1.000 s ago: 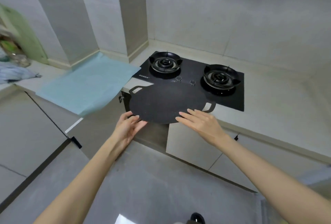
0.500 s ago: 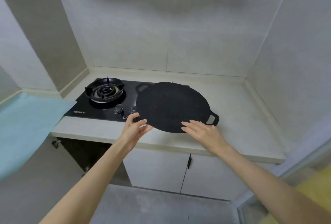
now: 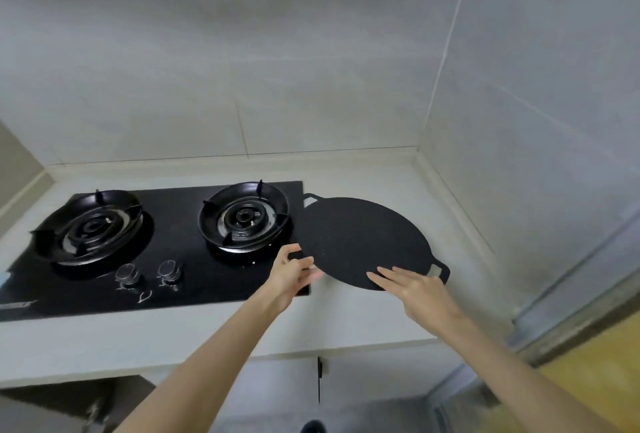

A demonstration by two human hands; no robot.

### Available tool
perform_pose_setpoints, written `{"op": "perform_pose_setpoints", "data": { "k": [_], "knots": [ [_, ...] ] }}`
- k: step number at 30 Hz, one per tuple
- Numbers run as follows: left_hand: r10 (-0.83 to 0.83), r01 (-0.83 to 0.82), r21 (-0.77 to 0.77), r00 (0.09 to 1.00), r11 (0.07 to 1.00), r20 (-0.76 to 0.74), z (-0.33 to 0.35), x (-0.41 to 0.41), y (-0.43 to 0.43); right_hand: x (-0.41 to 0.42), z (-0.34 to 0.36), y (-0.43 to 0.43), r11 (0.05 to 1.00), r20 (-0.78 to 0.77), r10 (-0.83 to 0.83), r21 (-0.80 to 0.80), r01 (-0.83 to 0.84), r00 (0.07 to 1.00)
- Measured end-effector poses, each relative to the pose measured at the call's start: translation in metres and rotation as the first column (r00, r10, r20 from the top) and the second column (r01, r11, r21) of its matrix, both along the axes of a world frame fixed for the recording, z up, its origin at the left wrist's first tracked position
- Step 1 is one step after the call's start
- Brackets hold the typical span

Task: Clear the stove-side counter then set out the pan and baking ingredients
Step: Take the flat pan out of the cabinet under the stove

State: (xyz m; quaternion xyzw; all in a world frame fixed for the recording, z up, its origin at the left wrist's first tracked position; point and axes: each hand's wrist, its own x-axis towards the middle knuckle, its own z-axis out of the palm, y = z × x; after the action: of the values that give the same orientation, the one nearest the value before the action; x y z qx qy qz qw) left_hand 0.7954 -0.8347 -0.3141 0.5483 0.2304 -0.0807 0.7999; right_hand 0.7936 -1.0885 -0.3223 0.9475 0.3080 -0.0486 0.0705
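The pan (image 3: 360,238) is a flat, round, black griddle with a small loop handle at each end. It is level over the pale counter (image 3: 374,321) just right of the stove, and its left rim overlaps the stove's right edge. I cannot tell whether it touches the counter. My left hand (image 3: 294,271) pinches the pan's near-left rim, thumb on top. My right hand (image 3: 415,290) lies with straight fingers on the near-right rim, beside the right loop handle (image 3: 438,271).
A black glass stove (image 3: 194,276) with a left burner (image 3: 88,226), a right burner (image 3: 244,218) and two knobs (image 3: 149,273) fills the counter's left part. Tiled walls close the back and right. Cabinet doors (image 3: 363,377) sit below the counter.
The pan has travelled right with both hands, from over the stove's right burner to the counter beside the stove. My view swung right too, and the blue cloth has left the frame.
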Motion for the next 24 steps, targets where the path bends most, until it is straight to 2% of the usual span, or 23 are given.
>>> {"op": "perform_pose_setpoints", "data": {
  "k": [5,8,10,12,15,19,24],
  "knots": [
    [-0.037,0.036,-0.027,0.998,0.999,-0.045,-0.024,0.062,-0.01,0.045,-0.019,-0.004,0.991,-0.078,-0.13,-0.034,0.128,0.988],
    [-0.025,0.021,-0.053,0.997,0.998,-0.075,-0.036,0.093,-0.009,0.072,-0.025,0.001,0.979,-0.035,-0.185,0.078,0.187,0.982],
    [-0.014,0.01,-0.047,0.996,0.999,-0.084,-0.043,0.112,-0.007,0.09,-0.032,0.005,0.979,-0.015,-0.178,0.095,0.178,0.984],
    [0.003,-0.008,-0.048,0.995,0.999,-0.102,-0.051,0.13,-0.004,0.113,-0.042,0.008,0.985,-0.063,-0.172,0.004,0.172,0.983],
    [0.034,-0.044,-0.062,0.988,0.997,-0.151,-0.058,0.15,-0.004,0.144,-0.053,0.009,0.98,-0.138,-0.198,-0.003,0.2,0.97],
    [0.061,-0.076,-0.07,0.977,0.995,-0.207,-0.07,0.172,-0.01,0.183,-0.064,0.006,0.982,-0.072,-0.155,-0.119,0.145,0.985],
    [0.062,-0.079,-0.068,0.973,0.995,-0.221,-0.083,0.197,-0.021,0.229,-0.072,0.008,0.971,-0.016,-0.192,-0.148,0.187,0.981]
  ]
}}
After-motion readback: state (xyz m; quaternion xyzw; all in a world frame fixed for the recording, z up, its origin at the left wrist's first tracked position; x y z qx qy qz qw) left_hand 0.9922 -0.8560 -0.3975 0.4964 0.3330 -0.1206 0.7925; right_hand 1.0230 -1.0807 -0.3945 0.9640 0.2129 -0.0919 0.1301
